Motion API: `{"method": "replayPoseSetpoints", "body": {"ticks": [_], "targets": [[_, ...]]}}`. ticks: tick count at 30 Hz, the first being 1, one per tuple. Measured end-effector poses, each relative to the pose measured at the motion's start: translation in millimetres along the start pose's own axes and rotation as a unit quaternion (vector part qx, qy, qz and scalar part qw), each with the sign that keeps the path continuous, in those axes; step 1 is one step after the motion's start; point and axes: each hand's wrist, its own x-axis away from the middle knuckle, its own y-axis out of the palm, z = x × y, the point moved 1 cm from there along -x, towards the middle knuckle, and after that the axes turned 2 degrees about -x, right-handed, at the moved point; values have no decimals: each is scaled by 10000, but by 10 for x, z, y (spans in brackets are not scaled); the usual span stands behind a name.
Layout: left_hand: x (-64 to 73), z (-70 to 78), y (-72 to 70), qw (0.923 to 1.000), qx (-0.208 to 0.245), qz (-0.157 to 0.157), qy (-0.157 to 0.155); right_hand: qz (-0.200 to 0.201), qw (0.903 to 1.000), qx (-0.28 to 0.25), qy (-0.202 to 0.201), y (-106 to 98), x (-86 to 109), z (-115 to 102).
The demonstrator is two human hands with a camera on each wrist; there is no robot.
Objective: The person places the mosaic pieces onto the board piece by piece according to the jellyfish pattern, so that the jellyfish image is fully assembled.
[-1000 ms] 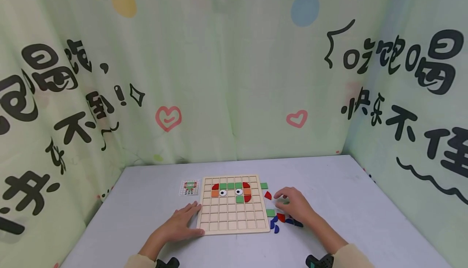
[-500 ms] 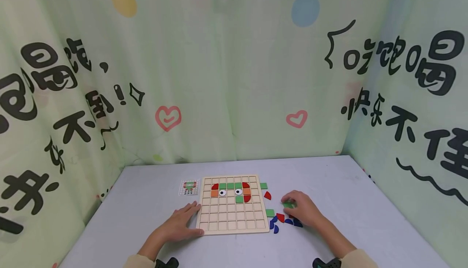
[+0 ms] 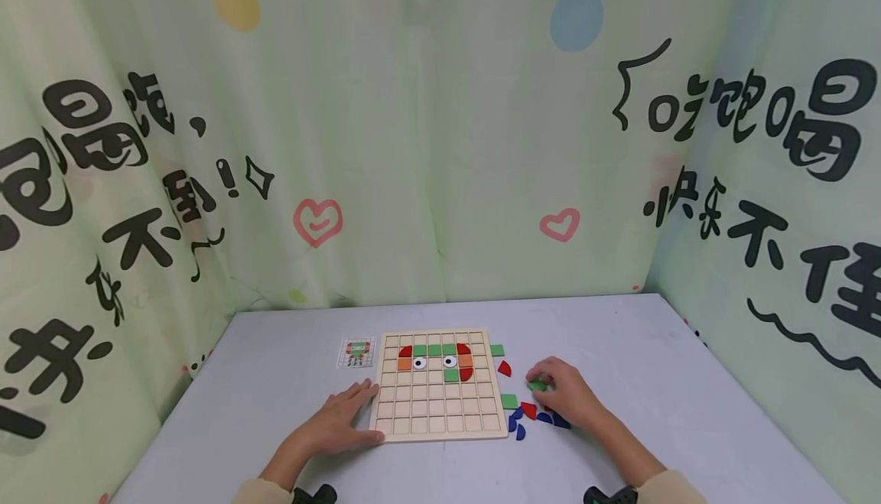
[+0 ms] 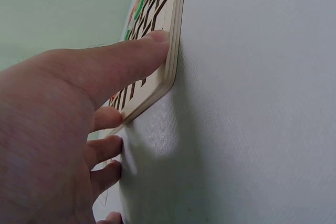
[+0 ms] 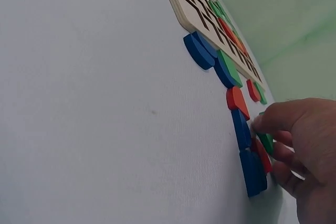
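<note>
While R hand [image 3: 567, 392] pinches a green pc [image 3: 537, 386], I see L hand [image 3: 340, 418] rests on the board [image 3: 440, 410].
Its fingers [image 4: 105, 150] are loosely spread, thumb [image 4: 126, 61] on near corner; green pc is R of board, near blue pcs [image 3: 520, 432].

pale wooden grid board [image 3: 437, 393] flat, some upper cells filled; green piece [image 3: 537, 386] pinched, right of board

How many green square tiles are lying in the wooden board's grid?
4. Three green tiles sit side by side in the second row from the far edge; a fourth green tile sits just nearer the person than the right-hand eye tile. None looks hidden.
</note>
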Motion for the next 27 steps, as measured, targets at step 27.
{"method": "replayPoseSetpoints", "body": {"ticks": [27], "targets": [[-11,7,5,10000,0,-27,9,104,9998,-6,-169,170,-87,-188]]}}
